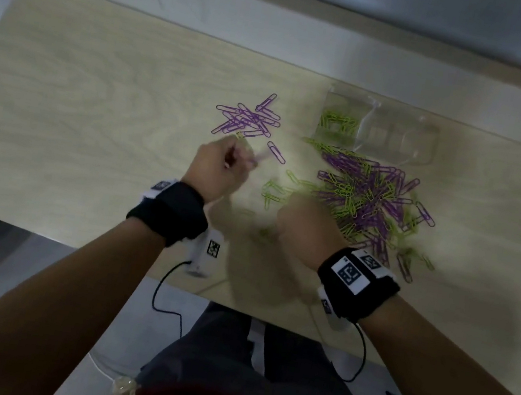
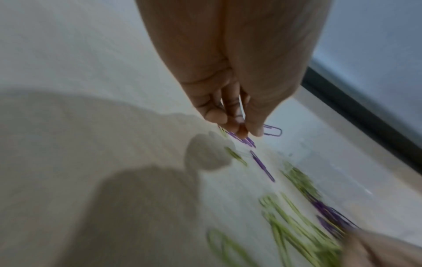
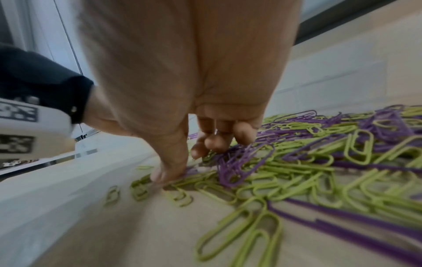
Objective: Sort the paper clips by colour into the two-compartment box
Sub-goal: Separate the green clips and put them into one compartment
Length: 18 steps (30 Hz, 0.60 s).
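Paper clips [image 1: 370, 196]: left fingers [image 2: 237, 126] pinch purple ones; right fingers' [image 3: 217, 142] grip unclear.

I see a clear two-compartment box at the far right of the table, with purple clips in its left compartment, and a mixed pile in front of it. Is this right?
Not quite. The clips in the left compartment of the clear box are green clips, not purple; the head view shows it. The rest holds: the mixed pile lies in front of the box.

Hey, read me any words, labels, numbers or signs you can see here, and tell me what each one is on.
There is no readable text.
Right wristband: black-and-white square marker codes, no letters.
Left wristband: the same kind of marker codes, no letters.
Clear box: no label visible.
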Motion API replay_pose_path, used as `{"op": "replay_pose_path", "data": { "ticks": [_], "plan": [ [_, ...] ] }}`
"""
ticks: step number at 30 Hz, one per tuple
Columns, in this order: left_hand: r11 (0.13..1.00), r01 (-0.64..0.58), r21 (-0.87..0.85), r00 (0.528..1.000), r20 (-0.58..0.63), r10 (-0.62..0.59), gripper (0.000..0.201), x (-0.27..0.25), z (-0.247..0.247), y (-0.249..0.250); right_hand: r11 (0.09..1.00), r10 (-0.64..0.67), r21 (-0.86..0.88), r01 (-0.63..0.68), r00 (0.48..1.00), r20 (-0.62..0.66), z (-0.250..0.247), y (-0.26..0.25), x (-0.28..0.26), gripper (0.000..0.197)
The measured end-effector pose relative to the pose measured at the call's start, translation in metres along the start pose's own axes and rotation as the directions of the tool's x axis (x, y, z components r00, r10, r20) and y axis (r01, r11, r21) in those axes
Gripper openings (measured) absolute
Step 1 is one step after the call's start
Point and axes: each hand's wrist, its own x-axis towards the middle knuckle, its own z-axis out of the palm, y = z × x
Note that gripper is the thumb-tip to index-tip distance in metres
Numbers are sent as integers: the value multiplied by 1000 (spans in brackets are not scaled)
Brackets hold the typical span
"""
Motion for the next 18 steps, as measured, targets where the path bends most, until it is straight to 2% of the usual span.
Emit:
{"op": "replay_pose_path", "data": {
  "ticks": [2, 4, 7, 9, 12, 14, 16, 18],
  "plan": [
    [996, 32, 86, 996, -81, -25, 13, 20, -4, 2, 999, -9, 54, 8, 1000, 4, -4, 1, 2, 10],
    [968, 12, 252, 996, -93, 12, 6, 34, -8, -3, 988, 5, 156, -6, 1000, 7, -12, 2, 6, 10],
    [883, -89, 461, 991, -51, 126, 18, 38, -6, -15, 938, 94, 338, -80, 995, -25, -30, 3, 16, 17],
    [837, -113, 536, 986, -42, 160, 19, 33, -2, -17, 911, 174, 391, -129, 981, -83, -46, 5, 30, 17],
    [815, -150, 560, 971, -74, 229, 21, 23, 0, -18, 942, 236, 289, -171, 950, -204, -69, 4, 58, 15],
    [846, -110, 522, 972, -121, 201, 24, 20, -1, -16, 968, 237, 137, -209, 943, -236, -75, 2, 72, 6],
    [867, -96, 489, 970, -151, 192, 26, 22, -1, -18, 978, 210, 25, -209, 957, -200, -71, -2, 82, 16],
    [840, -103, 532, 960, -169, 225, 22, 26, -1, -21, 988, 146, -22, -152, 977, -157, -61, -11, 89, 31]
  ]
}}
